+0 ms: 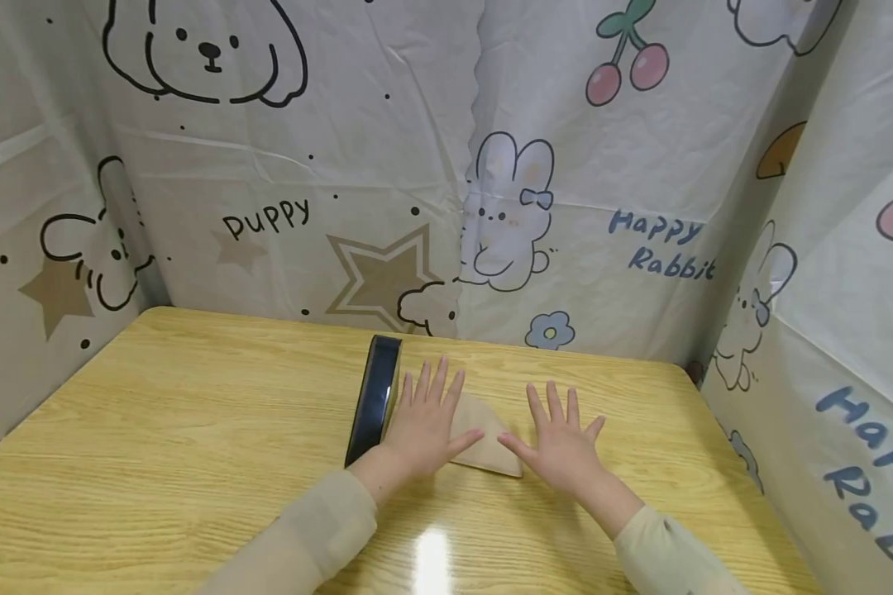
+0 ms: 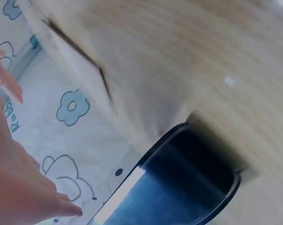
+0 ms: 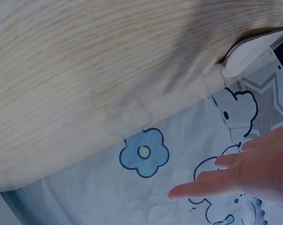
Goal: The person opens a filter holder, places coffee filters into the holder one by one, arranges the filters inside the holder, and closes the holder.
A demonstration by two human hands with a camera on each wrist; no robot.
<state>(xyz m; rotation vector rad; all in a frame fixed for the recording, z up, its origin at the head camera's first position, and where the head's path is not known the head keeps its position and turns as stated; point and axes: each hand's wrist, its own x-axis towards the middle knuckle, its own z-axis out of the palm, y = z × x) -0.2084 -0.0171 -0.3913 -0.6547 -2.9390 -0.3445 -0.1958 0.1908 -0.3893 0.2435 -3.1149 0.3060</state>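
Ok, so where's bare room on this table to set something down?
Left of the black object, the table is bare to its left edge; a smaller patch lies between the right hand and the right edge. Mid-table is crowded: black object, left hand and beige piece sit close.

The back curtain carries "puppy" in black lettering and, to its right, "Happy Rabbit" in blue; the right-hand curtain shows blue "Hap" above "Rab", both cut off.

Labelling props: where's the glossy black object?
Head view: the glossy black object sits on the table, left of centre, just left of the left hand.
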